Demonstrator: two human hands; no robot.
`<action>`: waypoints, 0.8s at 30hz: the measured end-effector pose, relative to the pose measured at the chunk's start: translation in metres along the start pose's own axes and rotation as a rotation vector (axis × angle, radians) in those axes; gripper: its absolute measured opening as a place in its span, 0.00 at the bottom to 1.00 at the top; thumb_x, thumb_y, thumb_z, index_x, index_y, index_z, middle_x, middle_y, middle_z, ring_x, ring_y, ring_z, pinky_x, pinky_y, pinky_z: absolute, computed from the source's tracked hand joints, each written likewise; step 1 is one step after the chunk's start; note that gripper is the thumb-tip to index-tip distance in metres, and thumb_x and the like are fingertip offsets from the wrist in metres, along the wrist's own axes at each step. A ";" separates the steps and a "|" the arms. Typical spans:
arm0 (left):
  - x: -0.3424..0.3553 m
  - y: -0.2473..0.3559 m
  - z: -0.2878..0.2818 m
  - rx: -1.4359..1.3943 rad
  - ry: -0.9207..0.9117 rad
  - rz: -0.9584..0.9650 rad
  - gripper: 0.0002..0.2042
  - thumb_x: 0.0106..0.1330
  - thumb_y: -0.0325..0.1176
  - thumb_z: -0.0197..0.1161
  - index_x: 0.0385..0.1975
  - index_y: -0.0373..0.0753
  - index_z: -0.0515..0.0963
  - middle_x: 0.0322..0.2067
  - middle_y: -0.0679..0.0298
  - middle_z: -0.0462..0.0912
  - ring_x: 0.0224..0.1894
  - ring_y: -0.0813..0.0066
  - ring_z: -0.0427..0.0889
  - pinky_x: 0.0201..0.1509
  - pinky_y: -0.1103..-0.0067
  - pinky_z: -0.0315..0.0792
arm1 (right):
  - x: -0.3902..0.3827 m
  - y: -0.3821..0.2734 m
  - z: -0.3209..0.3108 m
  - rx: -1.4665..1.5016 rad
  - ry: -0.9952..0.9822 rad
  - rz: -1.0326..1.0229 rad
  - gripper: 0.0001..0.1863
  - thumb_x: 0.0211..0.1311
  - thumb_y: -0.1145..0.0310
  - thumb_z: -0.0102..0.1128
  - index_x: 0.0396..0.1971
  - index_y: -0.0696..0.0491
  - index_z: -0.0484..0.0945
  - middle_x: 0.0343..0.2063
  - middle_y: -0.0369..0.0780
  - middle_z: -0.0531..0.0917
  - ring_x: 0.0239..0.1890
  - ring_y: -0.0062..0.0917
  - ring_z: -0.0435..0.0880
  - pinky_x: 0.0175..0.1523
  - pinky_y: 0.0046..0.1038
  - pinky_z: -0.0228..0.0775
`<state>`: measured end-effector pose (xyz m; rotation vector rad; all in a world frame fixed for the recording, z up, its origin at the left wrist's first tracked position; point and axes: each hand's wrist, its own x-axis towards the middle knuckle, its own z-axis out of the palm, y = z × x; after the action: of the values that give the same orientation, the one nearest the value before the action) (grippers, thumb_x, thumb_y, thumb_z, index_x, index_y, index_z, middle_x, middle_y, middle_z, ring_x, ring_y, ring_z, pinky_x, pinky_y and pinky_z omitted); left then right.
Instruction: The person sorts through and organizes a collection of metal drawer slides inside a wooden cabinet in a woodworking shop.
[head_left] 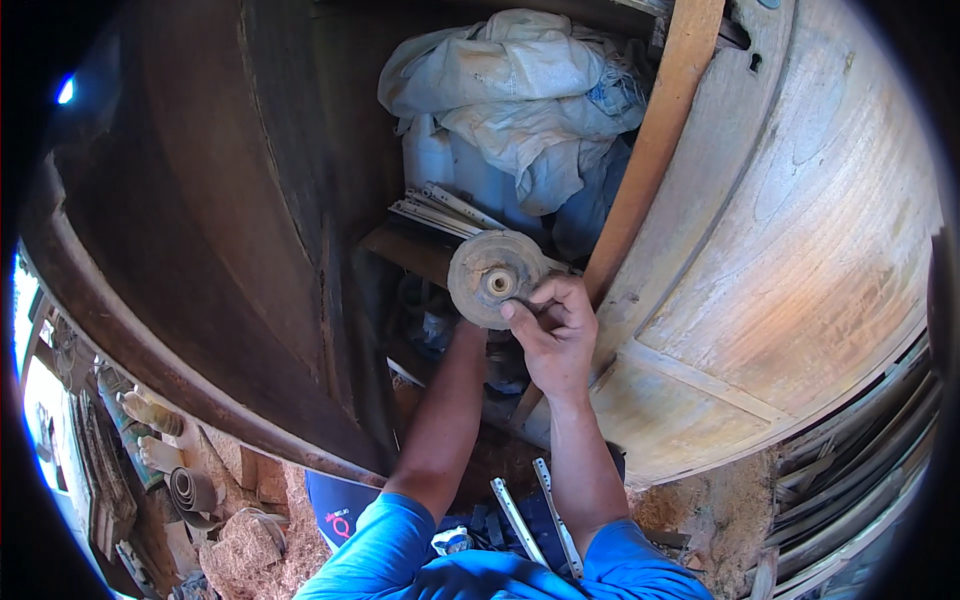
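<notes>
A worn, grey-brown round disc (470, 270) with a pale ring around its centre hole is held up at the cabinet opening. My right hand (560, 325) pinches its lower right part, the thumb lying on its face close to the hub. My left forearm (445, 415) reaches up to the disc's lower edge. Beyond that, my left hand is hidden behind the disc and in the dark of the cabinet, so its grip does not show. Just above the disc, several pale metal rails (445, 210) lie together inside the cabinet.
White woven sacks (510, 80) sit over pale containers at the back. A dark wooden door (200, 200) stands at left, a pale wooden door (800, 220) at right, with a brown wood strip (655, 150) beside it. Two slotted rails (518, 522) lie at my lap.
</notes>
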<state>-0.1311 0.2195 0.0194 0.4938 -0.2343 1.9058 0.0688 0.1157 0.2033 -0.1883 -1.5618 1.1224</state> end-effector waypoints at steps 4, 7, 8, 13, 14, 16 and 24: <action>-0.004 -0.010 0.004 0.033 -0.043 0.065 0.28 0.65 0.55 0.57 0.59 0.43 0.69 0.56 0.55 0.74 0.57 0.58 0.75 0.59 0.57 0.71 | -0.002 -0.018 0.004 0.093 0.052 -0.028 0.17 0.57 0.82 0.67 0.41 0.55 0.68 0.34 0.36 0.77 0.35 0.13 0.78 0.37 0.15 0.70; -0.002 -0.025 0.022 0.012 -0.069 0.029 0.26 0.66 0.52 0.57 0.58 0.42 0.70 0.55 0.54 0.75 0.56 0.58 0.75 0.58 0.60 0.72 | -0.001 -0.017 0.002 0.159 0.090 -0.059 0.21 0.57 0.83 0.65 0.49 0.58 0.68 0.40 0.42 0.80 0.42 0.19 0.81 0.44 0.20 0.74; -0.002 -0.026 0.023 0.012 -0.062 0.034 0.25 0.66 0.51 0.57 0.57 0.41 0.70 0.54 0.54 0.75 0.55 0.59 0.76 0.58 0.60 0.73 | -0.001 -0.016 0.002 0.195 0.114 -0.109 0.24 0.58 0.83 0.64 0.53 0.59 0.67 0.43 0.44 0.81 0.45 0.22 0.81 0.48 0.23 0.76; -0.007 -0.022 -0.021 0.044 0.092 0.111 0.22 0.68 0.46 0.56 0.56 0.39 0.71 0.52 0.53 0.77 0.53 0.60 0.77 0.55 0.64 0.74 | -0.005 -0.012 -0.007 0.144 0.020 -0.063 0.29 0.59 0.84 0.63 0.60 0.61 0.64 0.45 0.45 0.80 0.47 0.23 0.81 0.52 0.24 0.74; -0.006 -0.017 -0.034 0.067 0.146 0.140 0.21 0.68 0.45 0.56 0.55 0.39 0.71 0.52 0.53 0.77 0.52 0.60 0.77 0.55 0.65 0.74 | -0.005 -0.012 -0.006 0.151 0.013 -0.072 0.30 0.59 0.84 0.62 0.61 0.61 0.64 0.45 0.45 0.80 0.46 0.23 0.81 0.52 0.24 0.74; -0.008 0.004 -0.064 0.150 0.263 0.207 0.20 0.69 0.43 0.55 0.54 0.38 0.71 0.51 0.53 0.77 0.52 0.60 0.78 0.54 0.67 0.75 | -0.006 -0.015 0.000 0.138 0.022 -0.062 0.29 0.59 0.83 0.63 0.60 0.61 0.65 0.45 0.45 0.80 0.46 0.22 0.81 0.50 0.23 0.74; -0.005 0.021 -0.080 1.316 0.402 0.446 0.14 0.63 0.34 0.62 0.44 0.32 0.75 0.41 0.53 0.81 0.43 0.68 0.80 0.47 0.73 0.74 | -0.016 -0.004 -0.016 -0.103 0.118 0.083 0.23 0.59 0.78 0.67 0.55 0.58 0.75 0.44 0.38 0.80 0.42 0.14 0.79 0.41 0.16 0.72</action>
<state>-0.1670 0.2383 -0.0532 0.9181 1.3542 2.3493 0.0892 0.1118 0.1939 -0.3855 -1.5184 1.0759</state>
